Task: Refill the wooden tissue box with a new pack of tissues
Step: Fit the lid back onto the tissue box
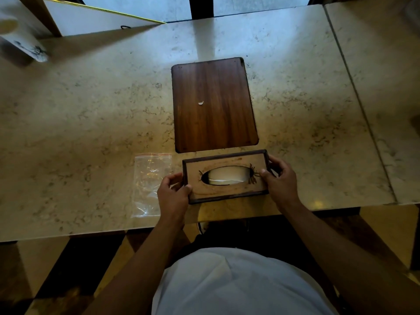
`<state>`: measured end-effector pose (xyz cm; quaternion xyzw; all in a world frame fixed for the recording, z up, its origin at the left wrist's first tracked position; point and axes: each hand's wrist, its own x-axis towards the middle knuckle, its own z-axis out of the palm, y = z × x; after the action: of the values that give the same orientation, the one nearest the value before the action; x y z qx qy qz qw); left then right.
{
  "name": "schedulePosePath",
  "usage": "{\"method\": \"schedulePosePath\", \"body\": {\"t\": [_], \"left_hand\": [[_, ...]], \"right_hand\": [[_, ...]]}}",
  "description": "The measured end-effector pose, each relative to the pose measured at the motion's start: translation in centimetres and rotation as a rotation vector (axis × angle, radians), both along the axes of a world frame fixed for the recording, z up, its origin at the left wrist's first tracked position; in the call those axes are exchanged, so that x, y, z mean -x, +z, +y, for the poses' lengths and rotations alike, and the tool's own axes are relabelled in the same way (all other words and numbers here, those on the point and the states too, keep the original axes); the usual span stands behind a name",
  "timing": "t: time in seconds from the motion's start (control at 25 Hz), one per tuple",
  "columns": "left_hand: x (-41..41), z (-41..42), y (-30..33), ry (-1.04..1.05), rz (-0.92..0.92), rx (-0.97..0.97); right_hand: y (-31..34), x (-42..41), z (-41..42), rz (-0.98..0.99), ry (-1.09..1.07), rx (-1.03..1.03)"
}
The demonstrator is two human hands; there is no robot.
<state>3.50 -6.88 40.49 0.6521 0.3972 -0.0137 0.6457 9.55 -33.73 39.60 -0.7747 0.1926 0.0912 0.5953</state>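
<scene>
The wooden tissue box [227,192] lies near the front edge of the marble table [91,110], its top with the oval slot facing up. White tissues [227,176] show through the slot. My left hand [173,195] grips the box's left end, thumb on top. My right hand [280,179] grips its right end, thumb resting beside the slot. An empty clear plastic bag [150,178] lies flat on the table just left of the box, partly under my left hand.
A dark wooden board [213,103] with a small white scrap [201,103] on it lies just behind the box. A white panel [91,19] leans at the back left. A seam [359,98] divides this table from another on the right.
</scene>
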Motion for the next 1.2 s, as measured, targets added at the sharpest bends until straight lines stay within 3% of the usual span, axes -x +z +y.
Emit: {"method": "schedulePosePath", "body": {"t": [0.52, 0.96, 1.08, 1.2], "left_hand": [[0.1, -0.1, -0.1, -0.108, -0.012, -0.095], [-0.1, 0.1, 0.2, -0.115, 0.004, -0.057], [-0.5, 1.2, 0.9, -0.152, 0.022, -0.022], [-0.5, 2.8, 1.9, -0.136, 0.016, 0.009]], "right_hand": [[-0.1, 0.4, 0.2, -0.021, -0.019, 0.027], [-0.1, 0.6, 0.3, -0.004, -0.036, 0.047], [0.4, -0.2, 0.4, 0.035, 0.012, 0.189], [1.5, -1.8, 2.0, -0.072, 0.074, 0.413]]}}
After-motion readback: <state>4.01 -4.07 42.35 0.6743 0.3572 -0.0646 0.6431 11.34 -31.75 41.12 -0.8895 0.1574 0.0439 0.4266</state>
